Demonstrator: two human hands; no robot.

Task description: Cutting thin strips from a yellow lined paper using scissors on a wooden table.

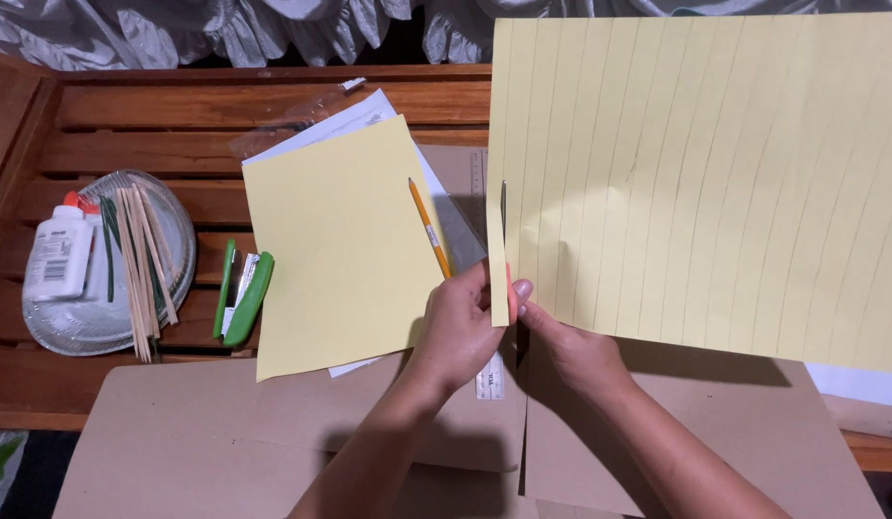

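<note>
My right hand (571, 351) pinches the lower left edge of a large yellow sheet (705, 173) ruled with pencil lines, and holds it upright over the table. My left hand (460, 327) is closed just left of that edge on what looks like scissors: a thin dark blade (503, 207) rises along the first ruled line, and a bit of orange handle shows by my fingers. The rest of the tool is hidden behind my hand. A narrow strip at the sheet's left edge is partly split from the sheet.
A second yellow sheet (340, 250) lies flat on white papers with an orange pencil (428, 229) across it. A clear ruler (489, 377) pokes out below my left hand. Left of it are a green stapler (244, 293), a plate (57, 336) of wooden sticks and a glue bottle (57, 252). Brown cardboard (225, 432) covers the near wooden table.
</note>
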